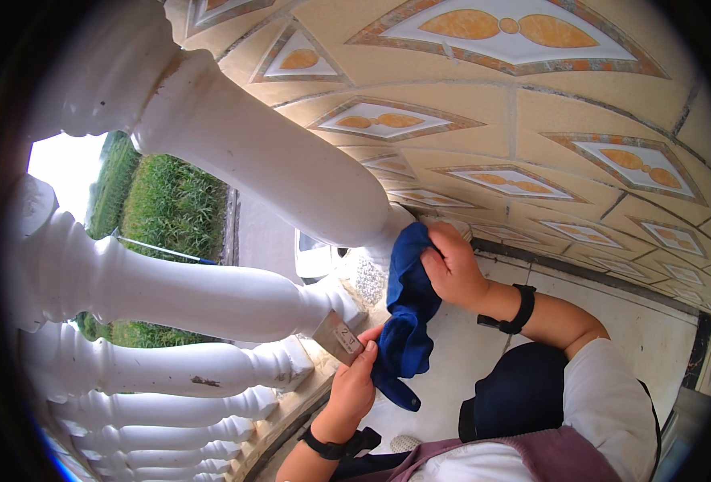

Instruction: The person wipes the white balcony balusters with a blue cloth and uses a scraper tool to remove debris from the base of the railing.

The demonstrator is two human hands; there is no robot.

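My right hand (454, 267) is closed on the upper end of a crumpled, dark blue fabric cloth (410, 277), pinching it between thumb and fingers. The cloth hangs loosely from there toward my left hand (354, 384), which is wrapped around a flat scraper with a grey metal blade (338, 337); a dark blue, rounded end below the cloth looks like its handle. The blade points up and to the left of my left hand. Whether my left fingertips also touch the cloth, I cannot tell.

Left of my right hand, a thick, white, turned baluster (267, 161) slants down to its foot, just beside the cloth; contact between them is unclear. Left of my left hand, more white balusters stand in a row, one with a dark, rough blotch (204, 380). Beyond my right hand rises a beige tiled wall (484, 112) with diamond patterns; below it lies a pale tiled floor (596, 301).

As for progress, I judge that work here is underway, with both items in hand. The blotch is not yet gone; how much else is done or left, I cannot tell.
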